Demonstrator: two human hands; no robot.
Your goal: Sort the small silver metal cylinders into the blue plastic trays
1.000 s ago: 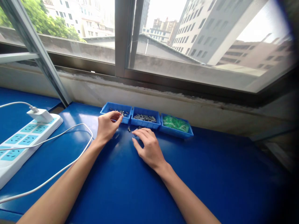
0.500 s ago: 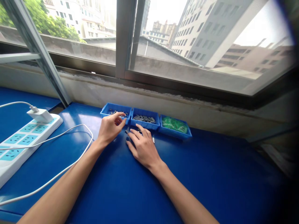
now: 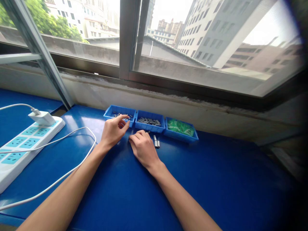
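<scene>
My left hand (image 3: pixel 115 130) hovers at the front of the left blue bin (image 3: pixel 107 113), which holds small metal pieces (image 3: pixel 117 114). Its thumb and forefinger curve toward each other with a gap between them, and nothing shows in it. On the blue table, in front of the middle bin (image 3: pixel 150 127), my right hand (image 3: pixel 143 148) rests with its fingers curled down together. Whatever lies under those fingertips is hidden. Just right of it are a few silver cylindrical pieces (image 3: pixel 156 141). Similar grey pieces (image 3: pixel 148 121) fill the middle bin.
A third blue bin (image 3: pixel 190 138) with green pieces (image 3: pixel 180 127) stands at the right end of the row. On the left lie a white power strip (image 3: pixel 33 141) with a plugged-in charger (image 3: pixel 42 118) and a white cable (image 3: pixel 90 131). Window and wall rise behind the blue table (image 3: pixel 192 179).
My right hand's spread fingers have drawn together and curled down onto the table. More of the silver pieces beside it now show. My left hand has hardly moved.
</scene>
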